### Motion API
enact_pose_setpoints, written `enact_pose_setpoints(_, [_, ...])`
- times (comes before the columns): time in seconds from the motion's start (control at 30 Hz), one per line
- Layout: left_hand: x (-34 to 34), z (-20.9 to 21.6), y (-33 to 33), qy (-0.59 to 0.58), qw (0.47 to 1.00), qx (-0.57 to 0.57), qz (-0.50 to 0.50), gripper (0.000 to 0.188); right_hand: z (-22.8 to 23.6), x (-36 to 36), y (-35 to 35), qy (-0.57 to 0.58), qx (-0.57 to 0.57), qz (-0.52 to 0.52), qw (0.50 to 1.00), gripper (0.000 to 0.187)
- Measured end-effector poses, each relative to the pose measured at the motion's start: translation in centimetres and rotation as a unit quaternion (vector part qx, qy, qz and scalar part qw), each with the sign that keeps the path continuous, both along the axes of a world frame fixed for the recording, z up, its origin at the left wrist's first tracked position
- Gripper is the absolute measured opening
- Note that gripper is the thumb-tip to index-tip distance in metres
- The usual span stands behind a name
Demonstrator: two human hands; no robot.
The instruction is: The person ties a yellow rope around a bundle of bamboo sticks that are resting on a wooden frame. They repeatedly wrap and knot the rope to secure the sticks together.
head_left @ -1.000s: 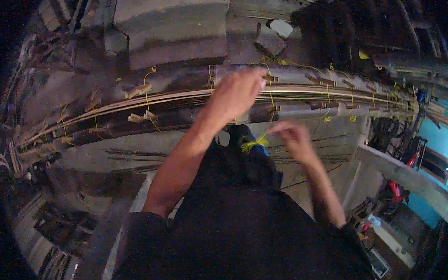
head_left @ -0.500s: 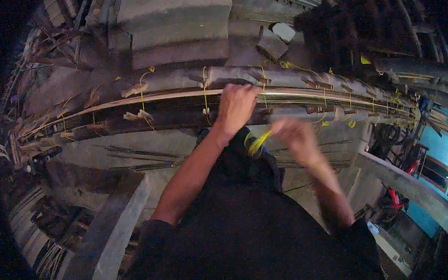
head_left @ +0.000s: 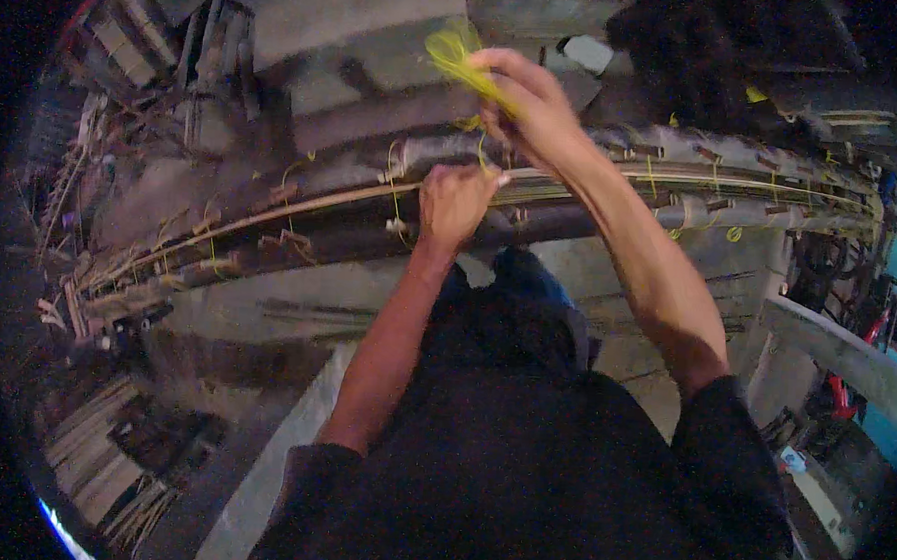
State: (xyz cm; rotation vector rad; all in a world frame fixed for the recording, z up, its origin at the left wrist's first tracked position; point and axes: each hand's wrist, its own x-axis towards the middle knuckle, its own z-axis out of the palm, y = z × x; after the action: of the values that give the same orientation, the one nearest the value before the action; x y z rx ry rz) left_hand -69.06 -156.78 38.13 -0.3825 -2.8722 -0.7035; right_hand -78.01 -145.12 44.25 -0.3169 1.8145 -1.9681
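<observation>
My right hand [head_left: 536, 104] is raised above the far pole, its fingers closed around a bundle of yellow string [head_left: 458, 62]. Below it, my left hand [head_left: 454, 208] is closed over a bunch of long, thin, pale strips [head_left: 332, 200], which look like wood or bamboo. A thin yellow strand runs close to the left fingertips; whether they pinch it too is hidden. The strips lie lengthwise between a far pole [head_left: 709, 154] and a near pole [head_left: 546, 227]. Yellow ties and short wooden pegs sit along both poles.
Beyond the poles stands a pale stepped slab [head_left: 380, 22], with a white block [head_left: 586, 54] to its right. Grey beams flank me, one at left [head_left: 275, 463] and one at right [head_left: 836, 342]. Thin rods [head_left: 312, 312] lie on the floor beneath the near pole.
My right hand has swung up and away from me with the yellow string, from the near side of the poles to above the far one. My left hand stays on the strips.
</observation>
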Motion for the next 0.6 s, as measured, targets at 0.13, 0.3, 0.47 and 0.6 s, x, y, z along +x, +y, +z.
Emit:
enact_pose_setpoints(0.13, [0.3, -0.2, 0.6, 0.026, 0.999, 0.036, 0.009, 0.019, -1.6, 14.0, 4.3, 0.047, 0.129, 0.223, 0.965, 0.012])
enact_pose_setpoints(0.3, [-2.3, 6.0, 2.0, -0.203, 0.879, 0.428, -0.057, 0.043, -6.4, 14.8, 5.5, 0.328, 0.19, 0.185, 0.907, 0.031])
enact_pose_setpoints(0.47, [-11.7, -1.4, 0.4, -0.362, 0.84, 0.385, 0.126, 0.036, 0.4, 2.9, 19.9, 0.432, 0.564, -0.01, 0.704, 0.016])
enact_pose_setpoints(0.6, [-13.3, -1.8, 1.8, -0.341, 0.911, 0.213, 0.087, 0.035, -0.5, 1.1, 20.1, 0.449, 0.575, 0.114, 0.675, 0.012])
